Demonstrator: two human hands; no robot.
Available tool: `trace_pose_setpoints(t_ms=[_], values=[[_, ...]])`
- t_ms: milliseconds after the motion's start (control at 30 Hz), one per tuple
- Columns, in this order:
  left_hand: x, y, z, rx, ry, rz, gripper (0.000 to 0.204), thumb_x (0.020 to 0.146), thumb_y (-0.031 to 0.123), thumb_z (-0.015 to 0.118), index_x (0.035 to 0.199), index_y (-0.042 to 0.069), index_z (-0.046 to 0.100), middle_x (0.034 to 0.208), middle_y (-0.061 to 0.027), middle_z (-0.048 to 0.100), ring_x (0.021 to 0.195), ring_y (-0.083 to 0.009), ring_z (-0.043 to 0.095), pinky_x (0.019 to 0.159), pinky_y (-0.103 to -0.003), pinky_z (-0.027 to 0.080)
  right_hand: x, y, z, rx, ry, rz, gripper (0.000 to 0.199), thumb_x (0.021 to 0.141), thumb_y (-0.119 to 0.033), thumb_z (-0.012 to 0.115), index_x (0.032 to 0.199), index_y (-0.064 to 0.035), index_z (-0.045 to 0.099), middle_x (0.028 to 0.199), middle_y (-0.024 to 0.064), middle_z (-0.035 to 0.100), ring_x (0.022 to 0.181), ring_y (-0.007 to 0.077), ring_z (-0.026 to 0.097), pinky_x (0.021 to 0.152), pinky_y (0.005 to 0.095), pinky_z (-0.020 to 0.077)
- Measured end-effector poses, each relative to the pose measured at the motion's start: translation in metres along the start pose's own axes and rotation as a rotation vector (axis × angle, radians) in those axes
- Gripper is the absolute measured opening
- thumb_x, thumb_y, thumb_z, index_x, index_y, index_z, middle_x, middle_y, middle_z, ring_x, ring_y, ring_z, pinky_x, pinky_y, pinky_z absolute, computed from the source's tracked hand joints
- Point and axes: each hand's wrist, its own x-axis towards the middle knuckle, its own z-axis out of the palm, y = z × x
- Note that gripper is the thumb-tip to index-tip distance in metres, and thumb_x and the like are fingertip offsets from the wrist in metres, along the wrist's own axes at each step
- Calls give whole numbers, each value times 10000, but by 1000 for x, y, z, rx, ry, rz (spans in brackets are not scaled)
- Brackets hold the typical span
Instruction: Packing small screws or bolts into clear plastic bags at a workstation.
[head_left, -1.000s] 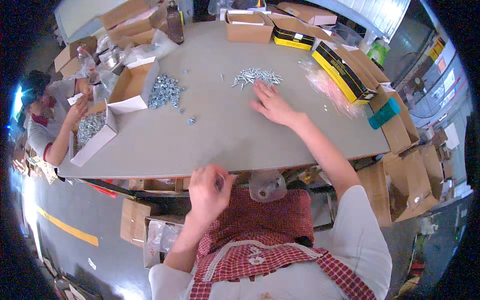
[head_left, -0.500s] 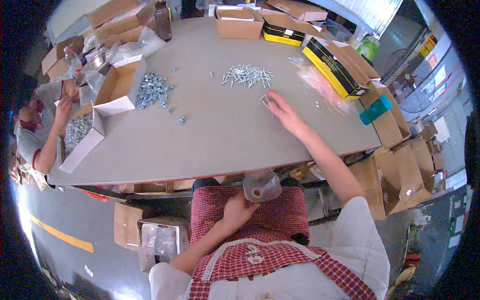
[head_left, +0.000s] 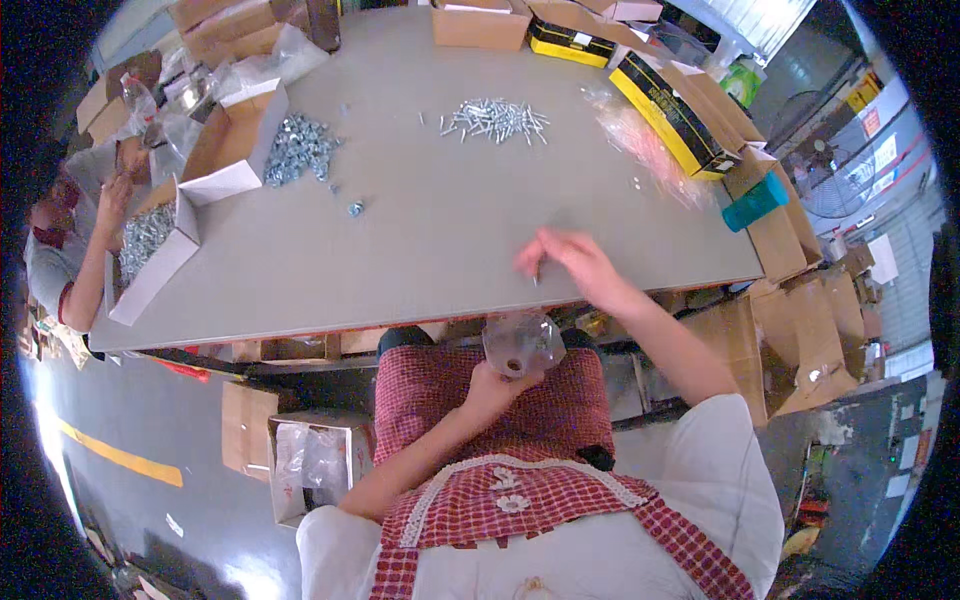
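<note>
Our left hand (head_left: 492, 385) clenches the clear plastic bag (head_left: 522, 343), held just below the worktop (head_left: 430, 240) edge, over our lap, its open mouth facing up. Our right hand (head_left: 570, 262) pinches a small screw (head_left: 537, 275) above the near edge, pointing down, shaft roughly upright. Bare grey surface stretches toward the screw pile (head_left: 495, 118) farther back.

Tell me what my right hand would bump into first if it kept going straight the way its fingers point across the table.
The right hand points leftward over the grey table. That stretch looks bare; the first thing in line is probably the open cardboard box of metal parts at the far left edge, though depth is hard to judge.
</note>
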Motion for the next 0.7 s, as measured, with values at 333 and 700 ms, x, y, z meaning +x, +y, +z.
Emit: trace_pose_setpoints(t_ms=[333, 700], values=[[-3, 20, 13, -109, 219, 205, 381, 801, 319, 788, 1065, 69, 673, 900, -122, 727, 835, -215, 697, 748, -362, 535, 41, -28, 72, -439, -71, -371, 447, 994, -339, 491, 1178, 50, 611, 1213, 236, 604, 1109, 338, 603, 960, 423, 472], [-1, 22, 15, 113, 230, 31, 595, 807, 491, 749, 1210, 85, 582, 1022, -204, 697, 948, -371, 684, 801, -440, 549, 204, -2, 147, -1189, -44, -658, 870, 948, -632, 402, 1509, 7, 220, 1577, 226, 200, 1439, 403, 239, 1161, 575, 180]])
